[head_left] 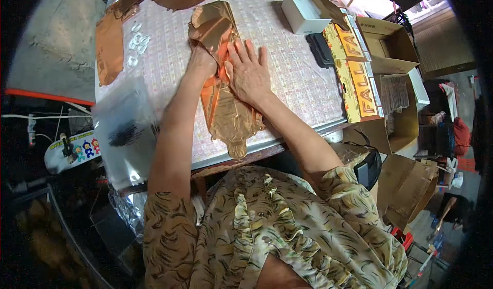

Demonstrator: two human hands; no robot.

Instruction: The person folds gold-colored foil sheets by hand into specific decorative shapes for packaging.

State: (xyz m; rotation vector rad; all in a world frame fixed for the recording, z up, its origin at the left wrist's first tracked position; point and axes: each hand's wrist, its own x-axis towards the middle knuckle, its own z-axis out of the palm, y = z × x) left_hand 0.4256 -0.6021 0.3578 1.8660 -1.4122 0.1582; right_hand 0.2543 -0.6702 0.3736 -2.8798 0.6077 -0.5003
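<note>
A shiny gold and orange foil balloon (224, 109) lies flat along the table (287, 78), its neck hanging over the near edge. My right hand (249, 72) presses flat on its middle with fingers spread. My left hand (201, 62) grips a folded part of the foil at the balloon's upper half, fingers curled into the crease. The two hands sit side by side, almost touching.
More gold foil pieces (110, 46) lie at the table's far left. A white box (303, 12), a black case (321, 50) and "FALL" packs (359, 83) sit at the right. Open cardboard boxes (390, 47) stand beyond. Clear plastic bags (126, 129) hang at the left edge.
</note>
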